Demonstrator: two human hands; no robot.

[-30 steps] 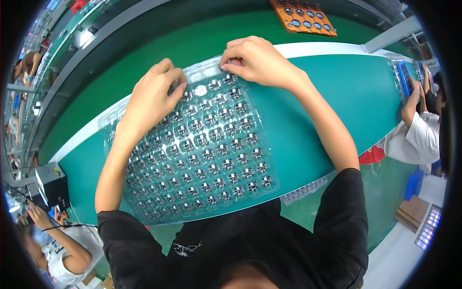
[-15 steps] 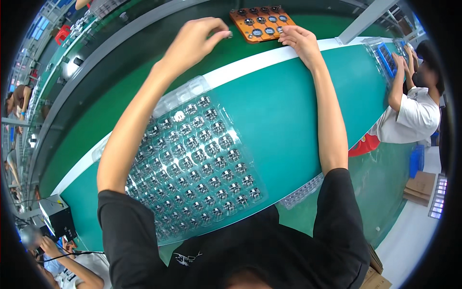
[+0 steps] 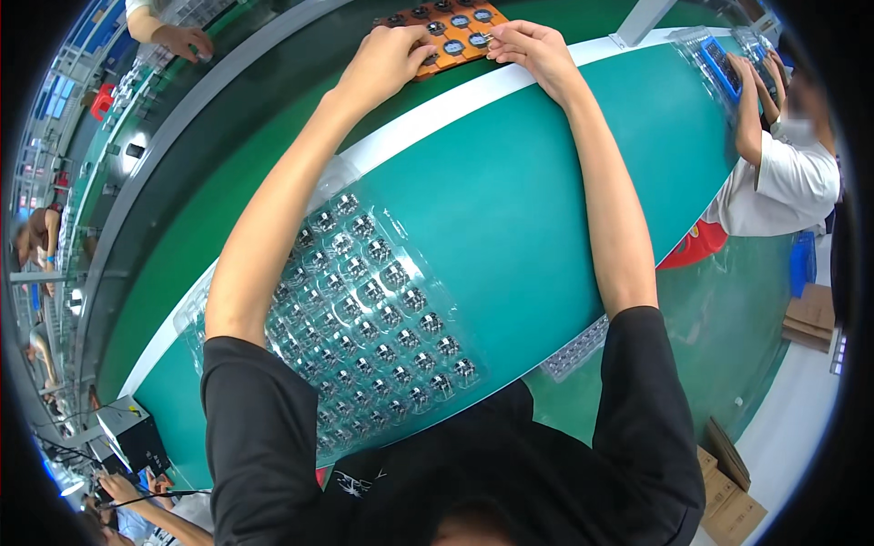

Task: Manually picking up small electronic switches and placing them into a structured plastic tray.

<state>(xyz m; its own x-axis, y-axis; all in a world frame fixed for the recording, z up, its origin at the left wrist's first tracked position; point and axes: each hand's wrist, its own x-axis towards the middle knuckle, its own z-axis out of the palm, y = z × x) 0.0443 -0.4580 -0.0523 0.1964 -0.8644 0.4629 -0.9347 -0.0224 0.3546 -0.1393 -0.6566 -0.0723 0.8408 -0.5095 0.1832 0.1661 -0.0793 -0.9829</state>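
Left hand (image 3: 387,62) is at the near left corner of the orange plate (image 3: 446,62), palm down, fingers curled in and thumb bent toward them; can't tell whether it grips a part. Right hand (image 3: 537,56) is at the plate's right side, thumb and forefinger drawn together by the edge; anything between the tips is too small to make out.

Plate sits at the far side, on the dark green strip (image 3: 287,136) beyond the white rail (image 3: 437,114). Flat, bright orange, round seats in rows. Seats toward the far side and left look dark; those toward the near right carry pale blue-grey discs (image 3: 453,47) with dark rims. Left hand hides part of the near left corner.

Clear tray (image 3: 435,289) lies nearer and to the left on the green worktop (image 3: 519,200), partly under the left forearm. Thin, shiny plastic, glare on it. Pockets in a regular grid, filled with small black-and-silver parts (image 3: 371,289); fine detail too small to read.

Far right: co-worker in a white shirt (image 3: 783,187), hands at a blue tray (image 3: 722,68). Near left: black box (image 3: 137,441) with a pale top.
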